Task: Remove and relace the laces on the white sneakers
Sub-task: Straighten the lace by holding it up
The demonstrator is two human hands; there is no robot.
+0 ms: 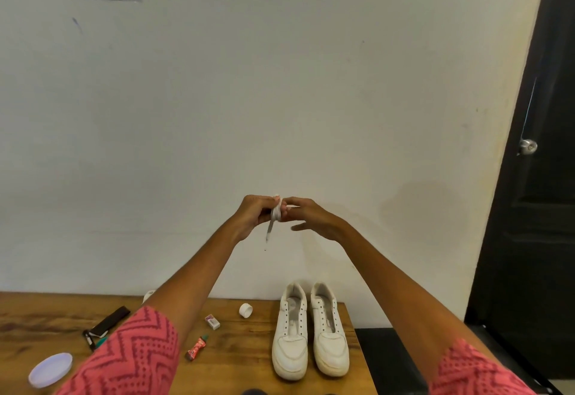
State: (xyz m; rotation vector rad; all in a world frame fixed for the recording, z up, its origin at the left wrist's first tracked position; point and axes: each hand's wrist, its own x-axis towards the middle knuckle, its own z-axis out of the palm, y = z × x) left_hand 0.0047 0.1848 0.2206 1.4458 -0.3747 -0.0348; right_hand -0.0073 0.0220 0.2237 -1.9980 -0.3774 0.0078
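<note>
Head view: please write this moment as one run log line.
left hand: grips bunched lace | right hand: pinches lace | sneakers: unlaced, side by side on table

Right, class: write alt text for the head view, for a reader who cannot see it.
Two raised hands, left hand and right hand, wind a white lace above a wooden table, where two laceless white sneakers stand side by side.
</note>
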